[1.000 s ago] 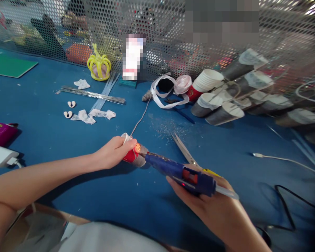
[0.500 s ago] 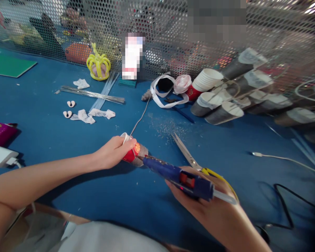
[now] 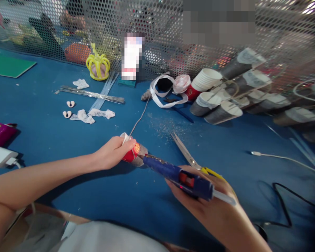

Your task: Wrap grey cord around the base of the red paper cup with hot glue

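My left hand (image 3: 112, 152) is closed around a red paper cup (image 3: 130, 156) lying tilted on its side, its white rim toward the back left. Grey cord wraps the cup's base end, and a strand of this cord (image 3: 140, 119) runs back to a small grey bundle (image 3: 146, 95). In my right hand (image 3: 199, 199) is a blue hot glue gun (image 3: 170, 171) with a clear glue stick out of its rear. The gun's tip meets the cup near the wrapped cord; whether it touches is hard to tell. Scissors (image 3: 186, 153) with yellow handles lie partly under my right hand.
Grey-wrapped cups (image 3: 223, 112) and stacked white cups (image 3: 207, 79) stand at the back right. Wires (image 3: 91, 94), lace pieces (image 3: 102, 113) and a yellow crown-shaped piece (image 3: 97, 66) lie back left. A black cable (image 3: 282, 203) crosses the right side. Perforated metal (image 3: 157, 45) bounds the table's back.
The view has shifted very slightly. Both hands, the cup and the glue gun keep nearly the same positions.
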{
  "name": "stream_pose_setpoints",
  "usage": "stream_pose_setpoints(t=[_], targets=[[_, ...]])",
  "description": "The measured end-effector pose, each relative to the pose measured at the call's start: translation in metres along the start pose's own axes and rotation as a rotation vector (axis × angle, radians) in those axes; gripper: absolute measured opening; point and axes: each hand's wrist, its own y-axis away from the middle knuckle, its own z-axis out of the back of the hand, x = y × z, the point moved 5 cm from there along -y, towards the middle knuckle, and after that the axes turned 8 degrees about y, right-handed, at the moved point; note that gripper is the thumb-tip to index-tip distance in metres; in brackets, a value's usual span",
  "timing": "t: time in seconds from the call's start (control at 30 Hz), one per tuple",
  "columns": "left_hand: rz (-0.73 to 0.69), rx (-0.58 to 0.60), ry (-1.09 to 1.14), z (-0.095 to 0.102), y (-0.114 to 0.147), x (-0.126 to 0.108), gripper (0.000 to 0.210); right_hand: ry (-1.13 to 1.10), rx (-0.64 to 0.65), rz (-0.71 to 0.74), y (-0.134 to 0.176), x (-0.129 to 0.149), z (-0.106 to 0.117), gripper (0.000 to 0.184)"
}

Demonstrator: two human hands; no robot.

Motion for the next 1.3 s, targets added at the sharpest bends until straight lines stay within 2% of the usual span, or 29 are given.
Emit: stream_pose_setpoints(t=[0.53,0.67,0.83,0.93,1.1,1.3], targets=[[-0.016,0.053,0.044,-0.0025,0.0024,-0.0012,0.051,-0.011,0.027,-0.034,0.0009,-0.0024,0.0017,0.002],[-0.021,0.017,-0.041,-0.0004,0.0029,0.0003,0.051,0.012,0.003,0.036,0.0017,0.0013,0.0032,0.007],[-0.058,0.028,-0.058,-0.0009,0.0031,-0.0017,0.050,-0.002,0.021,-0.027,0.0018,-0.0033,-0.0001,0.004],[-0.066,0.042,-0.070,-0.0017,0.0035,-0.0027,0.051,0.006,0.023,-0.007,0.0019,-0.0029,0.0003,0.008],[-0.068,0.019,-0.142,-0.0001,0.0043,-0.0023,0.049,0.008,0.027,-0.024,0.0005,-0.0037,0.0017,0.003],[-0.113,0.050,-0.211,-0.0015,0.0053,-0.0042,0.049,0.031,0.009,-0.028,0.0014,-0.0048,0.0016,0.002]])
